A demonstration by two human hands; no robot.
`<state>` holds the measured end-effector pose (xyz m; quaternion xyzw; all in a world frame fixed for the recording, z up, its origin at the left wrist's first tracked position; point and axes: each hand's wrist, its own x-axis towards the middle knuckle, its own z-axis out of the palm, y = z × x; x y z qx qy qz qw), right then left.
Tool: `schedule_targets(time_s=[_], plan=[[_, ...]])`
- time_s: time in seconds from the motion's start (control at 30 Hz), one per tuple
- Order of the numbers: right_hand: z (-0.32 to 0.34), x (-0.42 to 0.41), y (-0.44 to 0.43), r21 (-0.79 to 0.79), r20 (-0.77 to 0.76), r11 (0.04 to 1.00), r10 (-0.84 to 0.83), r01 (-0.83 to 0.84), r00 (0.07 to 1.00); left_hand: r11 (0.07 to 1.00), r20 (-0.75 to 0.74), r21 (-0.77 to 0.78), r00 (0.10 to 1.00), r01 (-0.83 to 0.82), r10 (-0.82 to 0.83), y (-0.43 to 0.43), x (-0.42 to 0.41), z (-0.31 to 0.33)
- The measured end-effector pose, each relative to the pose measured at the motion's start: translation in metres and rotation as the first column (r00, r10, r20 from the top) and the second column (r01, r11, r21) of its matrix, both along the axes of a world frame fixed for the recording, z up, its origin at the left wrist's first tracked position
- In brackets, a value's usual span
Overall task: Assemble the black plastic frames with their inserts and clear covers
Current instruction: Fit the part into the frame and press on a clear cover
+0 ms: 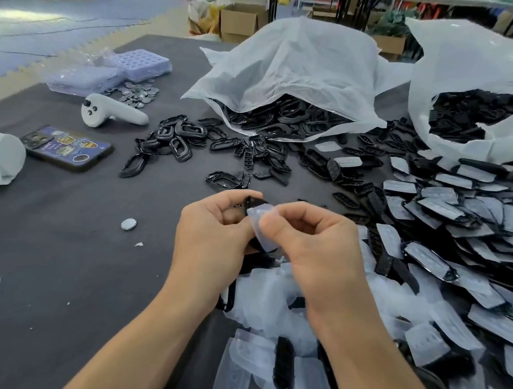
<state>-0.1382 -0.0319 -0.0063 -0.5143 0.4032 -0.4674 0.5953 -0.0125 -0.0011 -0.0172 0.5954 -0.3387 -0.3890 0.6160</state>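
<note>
Just below the middle of the view, the left hand point(211, 234) curls round a black frame point(254, 202), thumb and fingers gripping its edge. The right hand point(319, 246) pinches a clear cover point(257, 220) between thumb and forefinger, and the cover lies against the frame's face. Both are held above the dark worktop point(73, 256).

From the hands, loose frames point(176, 137) lie scattered at eleven o'clock. A white bag point(291, 67) at twelve o'clock spills more black frames from its mouth, and a second bag point(476, 74) stands open at two o'clock. A heap of covered pieces point(452, 211) spreads at three o'clock. Spare clear covers point(265, 291) pile at six o'clock, under the wrists.

A silver disc point(128, 224) lies near the left hand at nine o'clock. Further out at ten o'clock are a phone point(67, 146) and a white controller point(110, 111).
</note>
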Motion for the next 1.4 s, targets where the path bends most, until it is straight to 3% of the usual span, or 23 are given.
schedule_targets(time_s=[0.1, 0.43, 0.67, 1.03, 1.2, 1.4], plan=[[-0.007, 0.004, 0.001, -0.074, -0.125, 0.993, -0.100, 0.092, 0.987, 0.999, -0.064, -0.028, 0.997, 0.043, -0.045, 0.003, -0.001, 0.001], [-0.006, 0.002, 0.000, -0.104, -0.143, 0.976, -0.203, 0.190, 0.969, 0.967, -0.384, -0.095, 0.888, 0.235, -0.254, 0.001, -0.001, 0.003], [-0.005, -0.005, -0.007, -0.159, -0.223, 0.976, -0.185, 0.151, 0.957, 0.936, -0.341, -0.091, 0.873, 0.340, -0.350, 0.004, 0.005, 0.003], [-0.007, -0.007, -0.011, -0.154, -0.342, 0.984, -0.135, 0.086, 0.930, 0.972, -0.376, -0.066, 0.896, 0.227, -0.235, 0.003, 0.000, 0.008], [-0.003, -0.012, -0.014, -0.084, -0.215, 0.996, -0.003, -0.015, 0.977, 0.972, -0.380, -0.101, 0.895, 0.211, -0.234, 0.001, -0.002, 0.010], [-0.001, -0.016, -0.016, -0.109, -0.186, 0.994, -0.024, 0.004, 0.982, 0.977, -0.164, -0.054, 0.964, 0.204, -0.211, 0.005, 0.007, 0.009]])
